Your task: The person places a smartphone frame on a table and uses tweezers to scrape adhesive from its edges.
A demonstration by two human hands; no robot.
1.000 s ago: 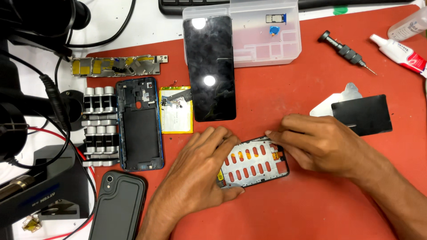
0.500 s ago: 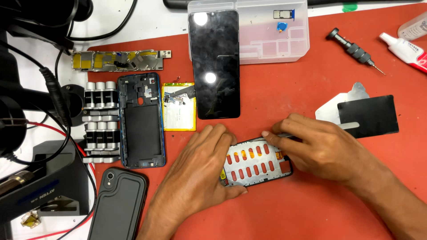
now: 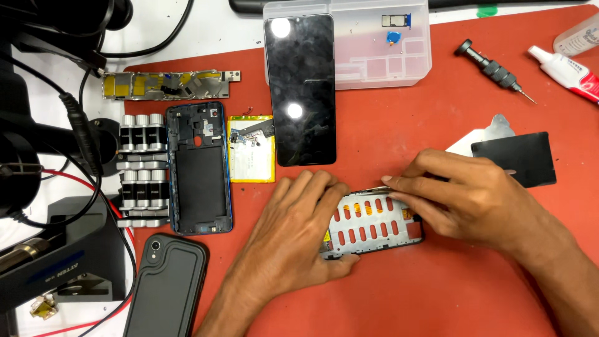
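A phone mid-frame [image 3: 372,223], a silver metal plate with oval slots in a black rim, lies on the red mat [image 3: 399,125]. My left hand [image 3: 290,231] rests flat on its left end and holds it down. My right hand [image 3: 465,196] grips its upper right edge, fingertips pinching along the top rim. The frame's left and right ends are hidden under my hands.
A black phone screen [image 3: 301,87] leans on a clear parts box [image 3: 387,47]. Left of it lie a yellow battery [image 3: 249,150], a blue phone back frame [image 3: 199,168], a metal shield strip [image 3: 168,84], a black case [image 3: 167,287], a screwdriver [image 3: 493,68], a glue tube [image 3: 564,65], black sheet [image 3: 515,159].
The view has shifted slightly, so everything sits a little lower and to the right. My hands stay on the mid-frame; my right fingers have slid slightly along its top edge.
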